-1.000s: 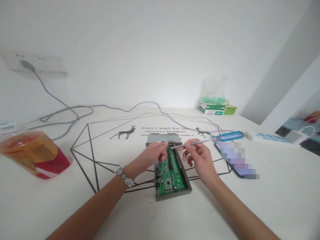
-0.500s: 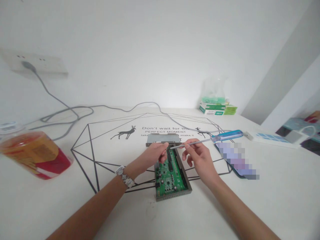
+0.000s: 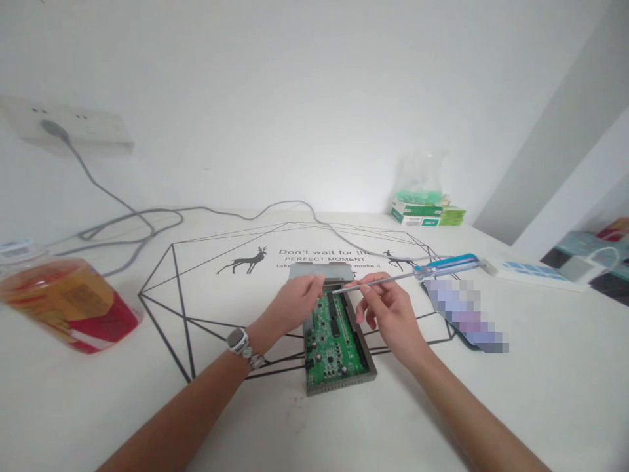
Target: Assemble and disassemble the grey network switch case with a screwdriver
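Note:
My right hand [image 3: 388, 308] pinches the thin metal shaft of a screwdriver [image 3: 445, 265] with a clear blue handle. Its tip points left, above the far end of a green circuit board [image 3: 337, 357] in a shallow metal case [image 3: 366, 375]. My left hand [image 3: 297, 303], with a watch [image 3: 238, 339] on the wrist, is at the board's far left corner. Those fingers curl closed and partly face away, so what they hold, if anything, is hidden. Just behind the case lies a flat grey metal piece [image 3: 322, 270], partly covered by my left hand.
A phone [image 3: 464, 314], partly pixelated, lies right of my right hand. A power strip [image 3: 535, 275] is farther right. At the left stands a red-and-yellow container [image 3: 73, 305]. A grey cable [image 3: 246, 215] runs along the back, and small green-white boxes [image 3: 417, 213] sit at the back right.
My left hand has turned over and drawn slightly left, away from the screwdriver tip, and its watch face now shows. The screwdriver in my right hand has shifted very little; the board stays put.

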The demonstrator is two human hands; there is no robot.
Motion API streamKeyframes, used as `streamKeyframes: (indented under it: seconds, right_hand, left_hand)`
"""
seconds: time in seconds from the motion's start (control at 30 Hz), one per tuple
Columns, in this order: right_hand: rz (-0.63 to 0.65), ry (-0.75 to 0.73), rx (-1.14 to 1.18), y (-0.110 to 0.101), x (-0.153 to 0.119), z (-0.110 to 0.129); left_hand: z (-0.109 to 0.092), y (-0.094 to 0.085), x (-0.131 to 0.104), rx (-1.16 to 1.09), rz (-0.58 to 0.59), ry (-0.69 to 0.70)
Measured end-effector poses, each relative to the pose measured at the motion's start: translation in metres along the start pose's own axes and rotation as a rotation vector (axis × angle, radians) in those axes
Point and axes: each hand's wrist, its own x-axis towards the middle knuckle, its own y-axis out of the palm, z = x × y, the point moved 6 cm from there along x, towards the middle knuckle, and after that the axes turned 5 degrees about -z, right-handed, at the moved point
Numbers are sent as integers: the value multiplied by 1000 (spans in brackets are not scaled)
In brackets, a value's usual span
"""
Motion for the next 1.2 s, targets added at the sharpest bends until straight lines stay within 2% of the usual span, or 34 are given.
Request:
streamKeyframes:
  seconds: [0.07, 0.17, 0.23, 0.33, 0.6, 0.77, 0.93, 1.07, 1.2]
  right_hand:
    - [11, -2, -4, 1, 0, -1]
    - [35, -2, -9, 3, -1, -2]
    - [48, -2, -19, 4, -1, -3]
    - [54, -5, -36, 5, -2, -3]
    - [69, -14, -79, 5, -2, -7]
    - [68, -114, -229, 6, 3, -4]
    - [52, -238, -430, 13, 18, 10]
    - [55, -313, -593, 26, 36, 33]
    - [232, -299, -694, 50, 59, 61]
  left_hand:
    - [1, -10, 2, 171, -93, 88]
    - [8, -17, 5, 340, -126, 210]
    - [16, -17, 7, 394, -102, 245]
    - [25, -14, 10, 390, -63, 280]
    - [28, -14, 16, 372, -71, 289]
    - [27, -14, 17, 314, -110, 283]
    - [25, -7, 15, 199, -117, 260]
    - [29, -2, 17, 118, -108, 224]
    - [31, -3, 18, 134, -97, 244]
